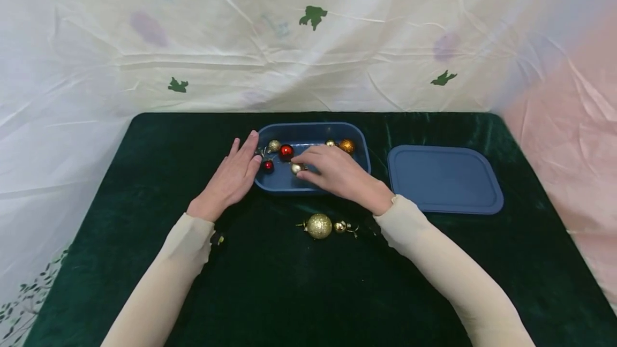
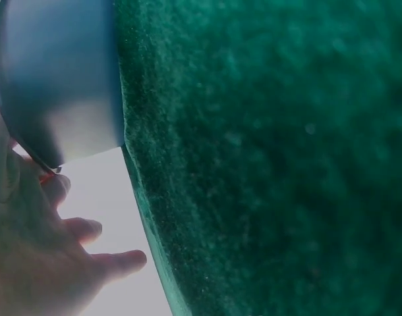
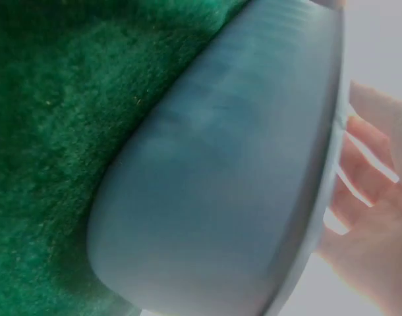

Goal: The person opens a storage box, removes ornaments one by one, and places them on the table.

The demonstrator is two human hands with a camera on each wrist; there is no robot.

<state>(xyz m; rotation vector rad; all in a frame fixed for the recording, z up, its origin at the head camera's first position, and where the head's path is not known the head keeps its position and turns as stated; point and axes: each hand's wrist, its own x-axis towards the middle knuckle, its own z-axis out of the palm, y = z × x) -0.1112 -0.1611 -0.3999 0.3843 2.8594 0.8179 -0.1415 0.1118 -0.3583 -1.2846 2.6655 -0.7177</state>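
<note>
Backdrop (image 1: 366, 84): pale cloth, green patches (image 1: 313, 17), top of the frame
Velvet cover (image 1: 270, 283): dark green, lower center
Blue box (image 1: 308, 191): frame center, red balls (image 1: 286, 152) and an amber ball (image 1: 346, 146) inside
Left hand (image 1: 231, 173): fingers extended, at the box's left rim
Right hand (image 1: 337, 171): thumb and fingertips pinching a pale gold ball (image 1: 295, 169), center
Blue lid (image 1: 445, 180): flat, right of center
Glittery gold ball (image 1: 319, 226): below the box, beside a smaller shiny ball (image 1: 340, 227)

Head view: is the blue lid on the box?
No, the lid lies on the green cloth, to the right of the open box.
</note>
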